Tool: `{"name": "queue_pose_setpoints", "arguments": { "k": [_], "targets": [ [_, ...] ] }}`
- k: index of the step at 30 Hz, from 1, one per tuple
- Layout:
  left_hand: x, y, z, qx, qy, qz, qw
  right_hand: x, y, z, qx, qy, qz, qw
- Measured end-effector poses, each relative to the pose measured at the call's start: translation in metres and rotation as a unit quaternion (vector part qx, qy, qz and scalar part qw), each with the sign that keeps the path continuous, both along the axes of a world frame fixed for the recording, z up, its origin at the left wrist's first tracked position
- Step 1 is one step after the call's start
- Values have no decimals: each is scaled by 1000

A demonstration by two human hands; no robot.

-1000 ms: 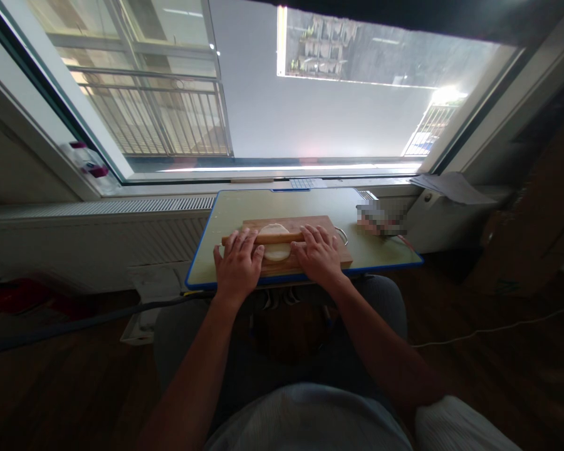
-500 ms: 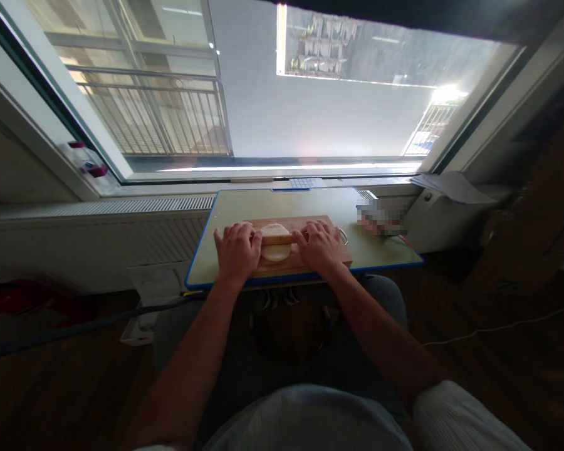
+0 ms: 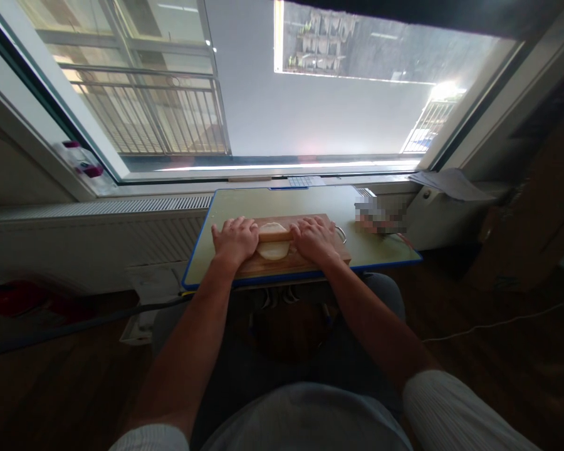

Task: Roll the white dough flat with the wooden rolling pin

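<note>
Dough (image 3: 272,252) under rolling pin (image 3: 275,237), left hand (image 3: 235,238) and right hand (image 3: 316,238) palm-down, fingers (image 3: 251,230) curled over the pin's ends

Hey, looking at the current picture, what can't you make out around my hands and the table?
All in the head view:
Rolling pin ends: covered by the left hand and right hand.
How far the fingers curl underneath: hidden by the hands themselves.
Dough, middle strip: hidden beneath the rolling pin.
Item at the right of the table: pixelated.
Red object, far left: dark and blurred.
</note>
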State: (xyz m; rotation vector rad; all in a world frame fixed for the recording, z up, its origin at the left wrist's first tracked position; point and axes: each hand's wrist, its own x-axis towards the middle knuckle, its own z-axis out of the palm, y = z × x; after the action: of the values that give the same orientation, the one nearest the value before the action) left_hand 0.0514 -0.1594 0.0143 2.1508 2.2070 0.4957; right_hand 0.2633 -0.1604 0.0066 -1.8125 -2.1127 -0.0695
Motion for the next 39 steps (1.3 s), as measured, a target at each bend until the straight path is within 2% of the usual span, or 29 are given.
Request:
{"name": "queue_pose_setpoints", "arguments": {
  "k": [6,16,24,29,39],
  "targets": [
    [1,-23,-8,56,1,-15,998,2,-21,-11,8,63,-35,997],
    [-2,-54,-25,115,-35,-24,993,5,-47,-22,30,79,-23,996],
    [-1,-80,-34,131,-39,-24,990,8,-68,-33,63,65,-20,996],
    [-2,-74,-30,115,-43,-24,992,7,-65,-31,50,66,-23,996],
    [-5,-34,-19,62,-52,-23,996,2,-29,-17,17,74,-31,997]
  ]
}}
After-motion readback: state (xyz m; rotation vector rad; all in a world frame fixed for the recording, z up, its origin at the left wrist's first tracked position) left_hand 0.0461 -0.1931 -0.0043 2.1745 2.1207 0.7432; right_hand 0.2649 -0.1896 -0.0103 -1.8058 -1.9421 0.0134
